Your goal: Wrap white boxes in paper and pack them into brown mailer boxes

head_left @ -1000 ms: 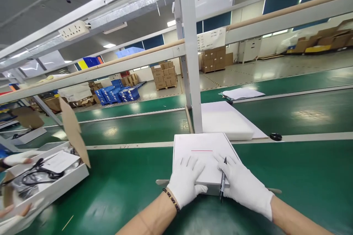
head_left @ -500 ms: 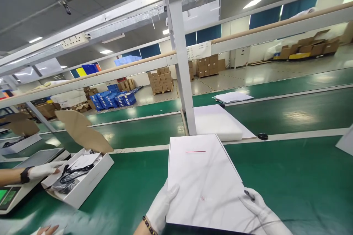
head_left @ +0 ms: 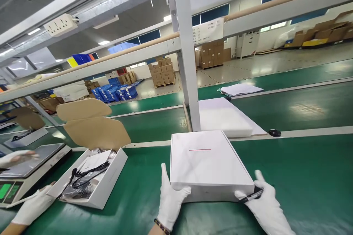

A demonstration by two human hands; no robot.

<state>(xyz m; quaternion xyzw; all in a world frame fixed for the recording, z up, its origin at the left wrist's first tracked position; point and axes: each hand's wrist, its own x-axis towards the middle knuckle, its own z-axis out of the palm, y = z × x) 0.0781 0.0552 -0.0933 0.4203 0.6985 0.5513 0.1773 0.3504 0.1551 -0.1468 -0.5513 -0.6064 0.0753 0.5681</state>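
Directly under closed box (head_left: 208,161), green worktop (head_left: 140,183); cartons (head_left: 162,73) beyond.

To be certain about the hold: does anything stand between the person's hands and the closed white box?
Nothing visible separates the left hand from the closed white box. The right hand holds a pen at the box's near right corner; whether it comes between them, I cannot tell.

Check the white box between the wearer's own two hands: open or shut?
Shut: the white box has its top lying flat down to the front edge, with no flap raised.
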